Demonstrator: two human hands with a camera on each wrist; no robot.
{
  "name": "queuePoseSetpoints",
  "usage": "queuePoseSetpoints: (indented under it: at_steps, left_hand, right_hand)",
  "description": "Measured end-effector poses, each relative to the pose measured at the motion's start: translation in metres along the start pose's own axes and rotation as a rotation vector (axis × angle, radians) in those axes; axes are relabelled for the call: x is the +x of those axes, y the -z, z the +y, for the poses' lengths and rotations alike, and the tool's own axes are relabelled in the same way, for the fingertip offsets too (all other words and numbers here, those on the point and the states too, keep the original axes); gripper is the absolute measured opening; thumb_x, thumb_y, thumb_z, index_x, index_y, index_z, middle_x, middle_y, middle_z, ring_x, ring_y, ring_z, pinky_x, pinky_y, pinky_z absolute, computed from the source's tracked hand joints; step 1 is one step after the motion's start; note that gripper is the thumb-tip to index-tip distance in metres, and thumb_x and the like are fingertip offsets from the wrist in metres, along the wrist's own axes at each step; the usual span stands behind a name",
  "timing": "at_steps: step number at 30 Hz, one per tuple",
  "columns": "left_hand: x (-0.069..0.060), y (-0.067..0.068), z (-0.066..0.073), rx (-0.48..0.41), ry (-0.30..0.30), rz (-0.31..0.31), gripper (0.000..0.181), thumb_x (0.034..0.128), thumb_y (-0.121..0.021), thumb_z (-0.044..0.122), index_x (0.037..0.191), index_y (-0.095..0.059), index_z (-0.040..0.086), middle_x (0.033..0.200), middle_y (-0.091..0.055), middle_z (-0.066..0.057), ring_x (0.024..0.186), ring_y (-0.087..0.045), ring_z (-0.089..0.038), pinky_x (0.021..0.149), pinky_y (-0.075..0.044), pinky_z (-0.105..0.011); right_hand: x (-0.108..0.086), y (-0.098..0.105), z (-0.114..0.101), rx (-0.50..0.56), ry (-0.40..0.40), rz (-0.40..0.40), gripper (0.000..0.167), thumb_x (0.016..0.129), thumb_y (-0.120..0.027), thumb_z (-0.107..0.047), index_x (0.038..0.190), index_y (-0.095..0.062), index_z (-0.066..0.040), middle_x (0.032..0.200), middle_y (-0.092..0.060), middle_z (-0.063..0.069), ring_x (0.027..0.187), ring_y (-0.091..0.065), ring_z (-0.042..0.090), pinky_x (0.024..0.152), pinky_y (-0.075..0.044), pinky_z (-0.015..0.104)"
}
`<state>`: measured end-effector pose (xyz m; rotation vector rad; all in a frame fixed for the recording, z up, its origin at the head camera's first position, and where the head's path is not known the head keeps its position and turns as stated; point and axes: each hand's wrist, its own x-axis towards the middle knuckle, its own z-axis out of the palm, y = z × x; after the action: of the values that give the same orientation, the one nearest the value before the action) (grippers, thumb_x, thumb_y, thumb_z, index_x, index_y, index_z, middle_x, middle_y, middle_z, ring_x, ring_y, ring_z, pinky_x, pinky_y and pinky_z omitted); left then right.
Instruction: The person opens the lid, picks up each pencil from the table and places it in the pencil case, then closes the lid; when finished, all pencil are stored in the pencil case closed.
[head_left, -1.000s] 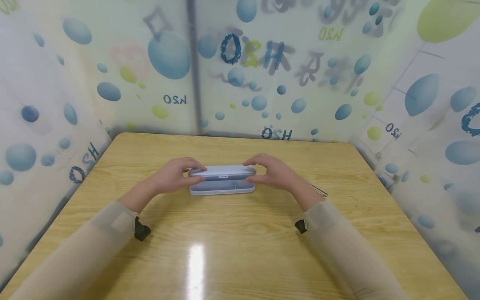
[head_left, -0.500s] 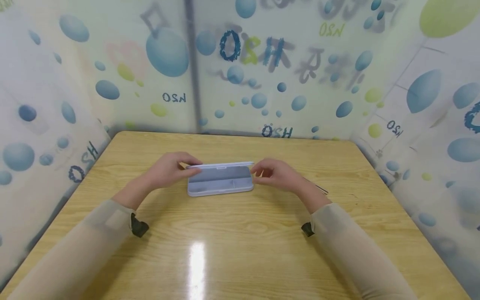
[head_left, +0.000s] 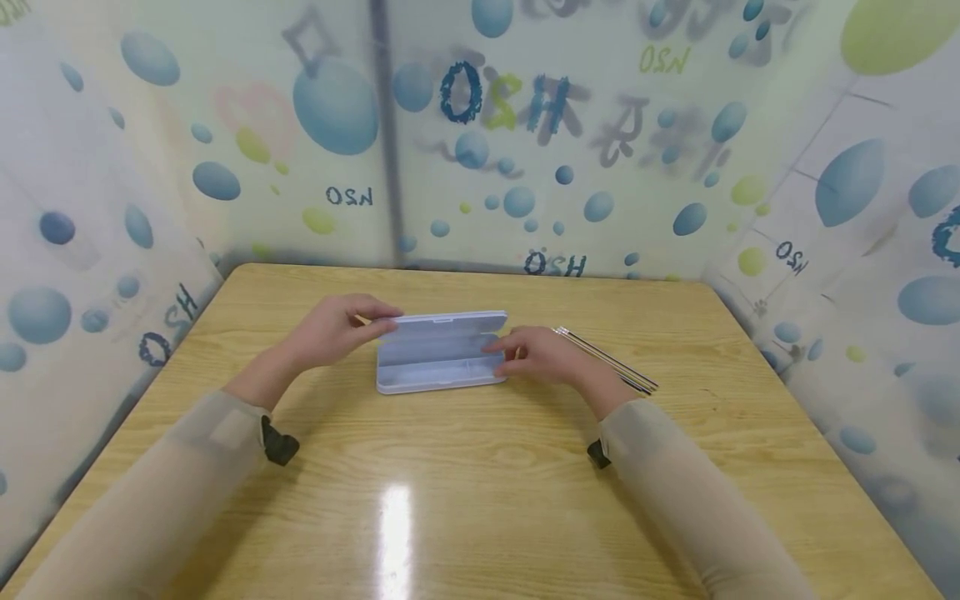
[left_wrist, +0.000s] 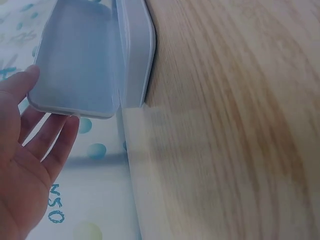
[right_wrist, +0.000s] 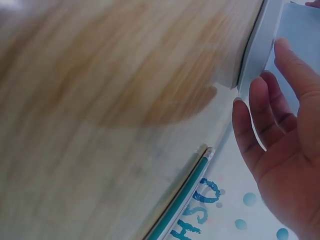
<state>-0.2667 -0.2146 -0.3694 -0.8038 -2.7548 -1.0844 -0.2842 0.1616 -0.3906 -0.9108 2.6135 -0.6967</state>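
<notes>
A pale blue-grey pencil case [head_left: 420,377] lies on the wooden table with its lid [head_left: 450,323] raised and leaning back. Its inside shows bare, with a small divider toward the right. At the lid's left end, my left hand [head_left: 330,333] pinches the edge, thumb on the inner face and fingertips behind, as the left wrist view shows. My right hand [head_left: 546,357] is at the case's right end with fingers loosely bent and nothing gripped. Whether its fingertips touch the case cannot be told. Beyond the right wrist lie several pencils [head_left: 611,362], one of them green [right_wrist: 182,195].
The wooden table [head_left: 480,467] stretches in front of the case and to both sides. Patterned curtains or sheets [head_left: 480,208] with blue drops enclose its back and sides.
The lid has swung up and back from nearly closed, my left hand staying on it. My right hand has come off the lid and lowered to the case's right end. More of the pencils shows.
</notes>
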Motion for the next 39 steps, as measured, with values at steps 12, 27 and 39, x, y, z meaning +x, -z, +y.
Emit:
queuePoseSetpoints:
  at_steps: [12,27,39]
  left_hand:
    - [0.015,0.004,-0.015,0.027,0.029,0.076,0.031,0.1134,-0.063,0.019,0.141,-0.076,0.012,0.138,-0.075,-0.018,0.099,-0.08,-0.033,0.084,-0.063,-0.042]
    - [0.026,0.002,-0.04,0.03,0.14,-0.179,0.079,0.1091,-0.071,0.021,0.176,-0.027,0.018,0.154,-0.056,-0.025,0.116,-0.074,-0.038,0.095,-0.06,-0.048]
    - [0.023,-0.007,-0.046,0.089,0.212,-0.252,0.115,0.0977,-0.085,0.043,0.178,-0.008,0.013,0.111,-0.066,-0.014,0.097,-0.062,-0.026,0.09,-0.049,-0.04]
  right_hand:
    - [0.005,-0.002,-0.007,-0.084,-0.018,-0.018,0.042,0.104,-0.079,-0.029,0.145,-0.072,-0.02,0.102,-0.071,-0.001,0.093,-0.062,0.016,0.086,-0.052,0.032]
    - [0.006,0.0,-0.005,-0.05,-0.051,-0.063,0.039,0.107,-0.074,-0.03,0.145,-0.074,-0.021,0.099,-0.073,0.0,0.081,-0.051,0.013,0.081,-0.045,0.03]
    - [0.006,0.0,-0.005,-0.013,-0.068,-0.093,0.04,0.109,-0.072,-0.03,0.148,-0.071,-0.021,0.088,-0.065,0.0,0.077,-0.046,0.012,0.076,-0.043,0.03]
